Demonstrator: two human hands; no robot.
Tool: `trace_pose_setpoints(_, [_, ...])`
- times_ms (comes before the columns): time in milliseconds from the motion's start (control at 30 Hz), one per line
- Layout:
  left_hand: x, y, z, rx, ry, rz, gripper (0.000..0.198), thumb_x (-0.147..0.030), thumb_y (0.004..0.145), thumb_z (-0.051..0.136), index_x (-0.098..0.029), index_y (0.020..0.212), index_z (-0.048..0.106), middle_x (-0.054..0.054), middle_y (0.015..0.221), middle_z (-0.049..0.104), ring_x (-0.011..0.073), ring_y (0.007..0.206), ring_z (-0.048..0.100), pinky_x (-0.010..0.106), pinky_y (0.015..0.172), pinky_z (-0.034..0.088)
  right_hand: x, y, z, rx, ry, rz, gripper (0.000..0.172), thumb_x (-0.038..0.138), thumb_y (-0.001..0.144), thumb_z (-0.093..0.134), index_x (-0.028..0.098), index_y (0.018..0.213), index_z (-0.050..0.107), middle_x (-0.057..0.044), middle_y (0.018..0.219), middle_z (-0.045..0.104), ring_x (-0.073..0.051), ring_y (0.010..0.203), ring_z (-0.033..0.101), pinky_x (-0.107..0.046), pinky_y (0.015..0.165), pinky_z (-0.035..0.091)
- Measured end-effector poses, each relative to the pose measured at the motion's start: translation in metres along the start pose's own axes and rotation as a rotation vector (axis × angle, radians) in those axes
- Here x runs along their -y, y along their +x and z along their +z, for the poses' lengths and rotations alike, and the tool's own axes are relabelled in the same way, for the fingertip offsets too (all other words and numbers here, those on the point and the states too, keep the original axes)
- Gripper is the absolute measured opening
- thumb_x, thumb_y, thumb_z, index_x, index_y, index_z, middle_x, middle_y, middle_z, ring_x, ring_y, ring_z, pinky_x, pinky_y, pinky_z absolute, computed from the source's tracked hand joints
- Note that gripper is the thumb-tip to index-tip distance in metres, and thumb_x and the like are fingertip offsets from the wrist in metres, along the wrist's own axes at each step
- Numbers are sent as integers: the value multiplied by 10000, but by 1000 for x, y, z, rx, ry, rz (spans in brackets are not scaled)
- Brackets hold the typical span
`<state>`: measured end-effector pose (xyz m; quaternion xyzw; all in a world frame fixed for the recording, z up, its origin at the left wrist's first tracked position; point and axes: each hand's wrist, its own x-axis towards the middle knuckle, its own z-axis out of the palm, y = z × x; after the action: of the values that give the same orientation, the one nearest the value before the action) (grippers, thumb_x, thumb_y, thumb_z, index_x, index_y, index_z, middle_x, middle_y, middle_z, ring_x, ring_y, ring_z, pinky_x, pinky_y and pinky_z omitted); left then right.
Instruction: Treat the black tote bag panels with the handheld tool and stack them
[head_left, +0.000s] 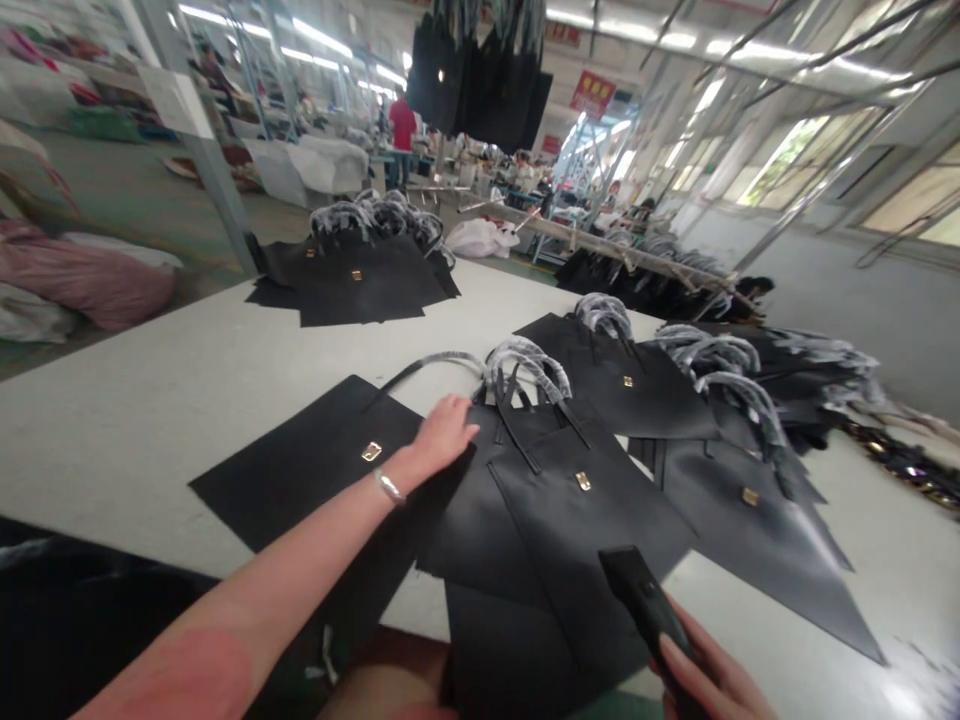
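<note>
My left hand (444,432), with a silver bracelet on its wrist, has its fingers curled at the upper edge of a black bag panel (322,450). This panel has a gold clasp (372,452) and a strap handle (431,362). Beside it lies a pile of overlapping black bag panels (592,530), their handles (529,362) wrapped in clear film. Low on the right, my right hand (709,670) is closed around a black handheld tool (645,600) with a broad flat head. The tool's head is over the pile; its exact kind is unclear.
More black panels lie on the pale table (150,400): a stack (367,290) at the back left and others (757,520) to the right. Further panels hang overhead (480,90). A metal post (202,150) stands beyond the left edge. A person in red (402,125) is far off.
</note>
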<state>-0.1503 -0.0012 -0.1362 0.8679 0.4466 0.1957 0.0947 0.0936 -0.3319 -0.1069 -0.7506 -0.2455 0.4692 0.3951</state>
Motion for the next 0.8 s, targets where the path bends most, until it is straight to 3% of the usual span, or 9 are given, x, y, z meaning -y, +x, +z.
trace_pose_setpoints(67, [-52, -5, 35, 60, -70, 137, 403, -371, 885, 586, -155, 1217, 514, 106, 1293, 510, 215, 1203, 458, 305, 1018, 358, -1, -1, -4, -44, 24, 13, 953, 652, 720, 647, 207, 1459, 241, 30, 632, 602, -170, 444, 573, -271, 410, 439])
trace_pose_setpoints(133, [-92, -16, 65, 101, -109, 269, 542, -473, 858, 602, -180, 1296, 479, 110, 1422, 401, 256, 1326, 331, 377, 1090, 282, 0, -3, -9, -89, 50, 22, 908, 627, 729, 653, 216, 1441, 266, 30, 658, 609, -166, 443, 581, -271, 410, 453])
trace_pose_setpoints(200, [-113, -28, 85, 140, -123, 403, 582, -543, 851, 577, -227, 1328, 469, 102, 1476, 336, 309, 1382, 218, 500, 1117, 185, 0, -8, -16, -128, 78, 38, 832, 592, 746, 658, 225, 1409, 314, 39, 656, 598, -158, 443, 582, -264, 408, 461])
trace_pose_setpoints(267, [-116, -38, 92, 166, -116, 509, 532, -556, 868, 537, -273, 1316, 490, 83, 1470, 356, 327, 1390, 191, 569, 1107, 128, 1, -13, -24, -175, 105, 53, 734, 567, 777, 642, 236, 1369, 360, 44, 663, 592, -143, 443, 577, -245, 401, 457])
trace_pose_setpoints(367, [-101, -47, 86, 185, -107, 616, 495, -525, 884, 520, -298, 1322, 488, 66, 1454, 388, 312, 1385, 214, 568, 1106, 120, -2, -14, -40, -230, 162, 79, 584, 533, 811, 626, 244, 1281, 431, 40, 672, 593, -127, 452, 572, -221, 394, 450])
trace_pose_setpoints(567, [-70, -56, 50, 270, -66, 749, 387, -389, 851, 565, -280, 1223, 566, 50, 1386, 467, 308, 1326, 321, 565, 1108, 135, -20, -8, -77, -290, 224, 135, 394, 488, 792, 668, 241, 1057, 513, 41, 637, 592, -121, 432, 541, -228, 374, 455])
trace_pose_setpoints(700, [-87, -57, 39, 224, 17, 639, 148, -272, 836, 549, -193, 910, 650, 81, 1096, 621, 273, 1096, 519, 588, 1111, 88, -27, -22, -92, -281, 191, 176, 371, 475, 805, 658, 237, 1053, 518, 36, 626, 596, -131, 442, 549, -232, 377, 468])
trace_pose_setpoints(800, [-119, -65, 50, 160, 25, 542, 252, -350, 868, 548, -146, 990, 632, 127, 1115, 603, 281, 1099, 517, 554, 1120, 118, -30, -37, -94, -246, 196, 218, 383, 474, 808, 659, 238, 1072, 512, 28, 647, 610, -133, 450, 552, -231, 379, 468])
